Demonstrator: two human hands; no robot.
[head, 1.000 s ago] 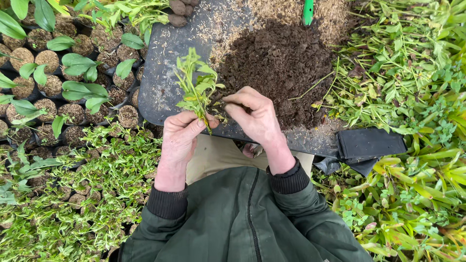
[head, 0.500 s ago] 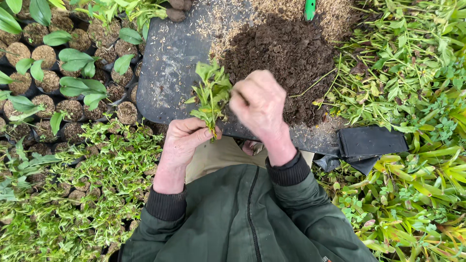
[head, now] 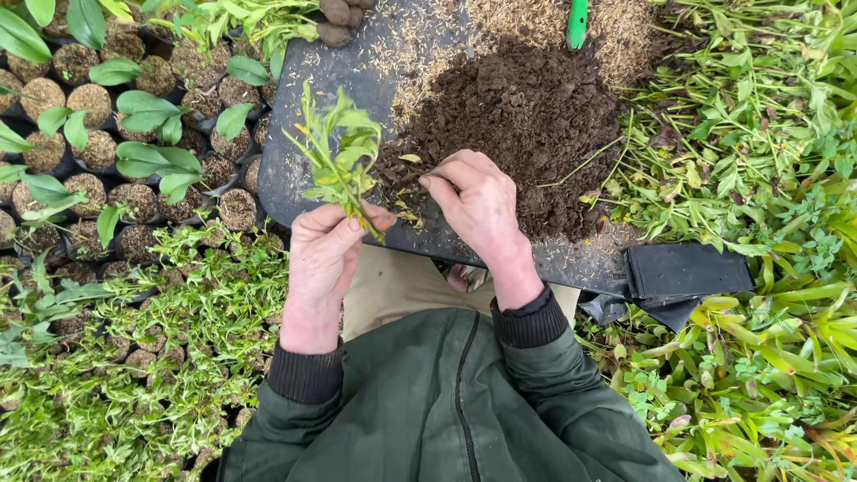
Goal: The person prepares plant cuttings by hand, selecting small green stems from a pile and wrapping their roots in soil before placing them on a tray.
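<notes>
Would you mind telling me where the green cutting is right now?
In the head view, the green cutting sits left of centre, held in the left hand, just left of the soil pile.

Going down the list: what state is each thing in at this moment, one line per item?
left hand: closed around the cuttings' stems
cuttings: bunched, leafy tops up, held off the board
right hand: fingers curled, tips at the soil's edge
soil: loose heap on the board
board: flat, scattered with husks
black bags: flat, stacked by the board
potted seedlings: upright in filled pots
green handle: lying at the heap's far edge
</notes>
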